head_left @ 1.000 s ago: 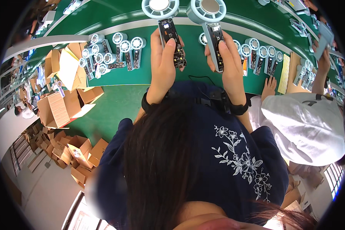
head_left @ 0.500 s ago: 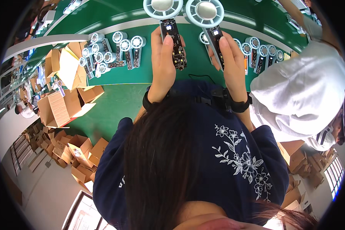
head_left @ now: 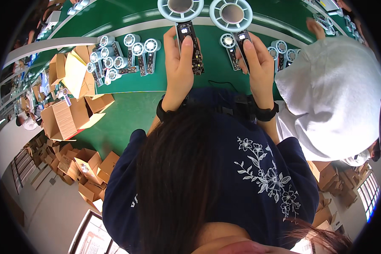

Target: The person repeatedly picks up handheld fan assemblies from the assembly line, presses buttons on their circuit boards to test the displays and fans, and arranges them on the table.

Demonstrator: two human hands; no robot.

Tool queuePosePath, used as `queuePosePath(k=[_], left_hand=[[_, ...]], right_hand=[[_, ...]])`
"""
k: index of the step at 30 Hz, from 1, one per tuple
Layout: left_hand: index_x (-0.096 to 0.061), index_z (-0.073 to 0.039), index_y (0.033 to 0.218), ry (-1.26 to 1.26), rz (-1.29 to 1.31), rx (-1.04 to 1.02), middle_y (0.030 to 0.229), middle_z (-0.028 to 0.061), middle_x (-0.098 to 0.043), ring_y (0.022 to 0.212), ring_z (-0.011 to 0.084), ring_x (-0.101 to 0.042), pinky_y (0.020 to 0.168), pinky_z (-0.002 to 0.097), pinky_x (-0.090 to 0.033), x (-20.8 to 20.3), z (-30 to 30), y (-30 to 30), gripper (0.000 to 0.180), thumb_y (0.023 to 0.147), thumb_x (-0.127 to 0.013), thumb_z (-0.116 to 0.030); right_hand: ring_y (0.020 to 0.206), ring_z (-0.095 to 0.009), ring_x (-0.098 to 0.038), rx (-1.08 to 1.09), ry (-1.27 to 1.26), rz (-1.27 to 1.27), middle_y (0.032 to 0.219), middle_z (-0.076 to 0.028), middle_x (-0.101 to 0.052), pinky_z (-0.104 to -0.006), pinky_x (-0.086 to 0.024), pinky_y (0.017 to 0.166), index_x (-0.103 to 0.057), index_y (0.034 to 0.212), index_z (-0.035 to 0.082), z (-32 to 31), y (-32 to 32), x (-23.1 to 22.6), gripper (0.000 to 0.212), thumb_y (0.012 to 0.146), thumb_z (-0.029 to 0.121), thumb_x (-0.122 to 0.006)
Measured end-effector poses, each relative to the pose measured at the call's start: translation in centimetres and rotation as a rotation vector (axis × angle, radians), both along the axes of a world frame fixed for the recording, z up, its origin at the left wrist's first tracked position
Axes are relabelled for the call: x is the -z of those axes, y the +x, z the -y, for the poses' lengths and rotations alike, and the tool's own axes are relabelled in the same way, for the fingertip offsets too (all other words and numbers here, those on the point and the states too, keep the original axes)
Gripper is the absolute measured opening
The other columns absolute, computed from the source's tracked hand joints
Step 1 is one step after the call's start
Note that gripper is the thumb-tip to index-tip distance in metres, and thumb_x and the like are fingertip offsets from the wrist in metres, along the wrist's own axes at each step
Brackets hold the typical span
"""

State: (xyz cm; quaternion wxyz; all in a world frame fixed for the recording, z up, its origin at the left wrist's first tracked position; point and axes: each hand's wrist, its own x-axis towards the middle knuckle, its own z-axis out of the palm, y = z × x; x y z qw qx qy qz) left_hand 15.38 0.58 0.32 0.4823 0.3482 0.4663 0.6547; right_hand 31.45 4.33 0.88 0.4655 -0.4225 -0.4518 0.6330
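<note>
My left hand [head_left: 177, 70] is closed around the handle of a handheld fan [head_left: 180, 17], its thumb on the bare black circuit board. This fan has a pale blue ring head with a silver centre, partly cut off by the upper edge. A second fan [head_left: 231, 15] of the same kind is gripped in my right hand [head_left: 260, 67], thumb pressed on its board near a small lit display. Both fans are held up side by side, heads away from me. Another fan [head_left: 227, 40] lies on the green table just left of my right hand.
Several similar fans [head_left: 138, 49] lie on the table [head_left: 156, 86] at the left, beside open cardboard boxes [head_left: 67, 118]. More fans [head_left: 279, 47] lie at the right, partly covered by a co-worker in white [head_left: 330, 93]. A black cable [head_left: 224, 83] lies near the table edge.
The right fan has shifted slightly right, uncovering more of the fan lying behind it. The co-worker has leaned further over the table, hiding part of the right-hand row.
</note>
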Motion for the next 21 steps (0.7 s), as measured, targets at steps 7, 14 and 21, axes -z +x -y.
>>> queuePosePath(k=[7,14,21], left_hand=[[-0.037,-0.004,0.115,0.001,-0.123,-0.047,0.082,0.005,-0.051,0.054,0.0075,-0.047,0.044,0.0204,-0.039,0.7,-0.2,-0.2,0.027,0.096,-0.041,-0.024],[-0.034,-0.001,0.121,-0.018,-0.016,0.018,0.089,0.0016,-0.051,0.073,0.0037,-0.045,0.063,0.0185,-0.039,0.7,-0.2,-0.1,0.029,0.096,-0.043,-0.015],[-0.034,-0.002,0.121,-0.016,-0.025,0.0,0.087,0.001,-0.051,0.07,0.0033,-0.045,0.059,0.0178,-0.038,0.9,-0.5,0.1,0.029,0.097,-0.043,-0.016]], right_hand=[[0.059,-0.001,-0.041,-0.001,0.067,0.052,0.075,0.003,-0.055,-0.0164,-0.03,0.051,-0.057,0.115,0.001,-0.4,0.7,0.9,0.03,0.091,0.019,-0.057],[0.068,-0.003,-0.048,0.044,0.139,0.129,0.085,0.001,-0.06,-0.0169,-0.037,0.058,-0.056,0.116,-0.001,-0.7,1.3,0.8,0.031,0.09,0.016,-0.057],[0.073,-0.003,-0.051,0.076,0.122,0.127,0.091,-0.001,-0.062,-0.0166,-0.039,0.062,-0.056,0.116,-0.002,-0.9,1.9,1.4,0.031,0.09,0.015,-0.057]])
